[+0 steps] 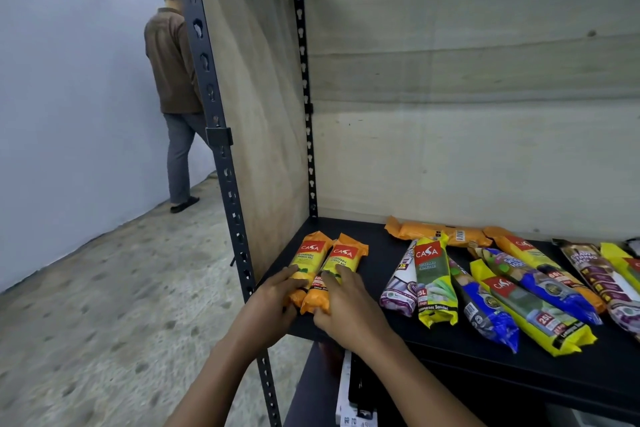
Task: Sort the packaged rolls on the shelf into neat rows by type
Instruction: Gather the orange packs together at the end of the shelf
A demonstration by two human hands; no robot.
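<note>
Grasping one orange Casa roll (309, 256) in our left hand (273, 295) and its twin (346, 258) in our right hand (346, 308), at the front-left corner of the shelf (377, 267), we risk tugging them off the near edge

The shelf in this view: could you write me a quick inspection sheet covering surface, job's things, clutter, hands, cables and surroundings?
Surface: black shelf with plywood side and back panels.
Job's things: left orange roll and right orange roll lie side by side at the left end; a mixed pile of yellow, blue, purple and orange rolls overlaps further right.
Clutter: white item on the level below, unclear.
Hands: left hand grips the left orange roll; right hand grips the right orange roll.
Cables: nothing seen.
Surroundings: another person, back turned, by a white wall; speckled floor.
</note>
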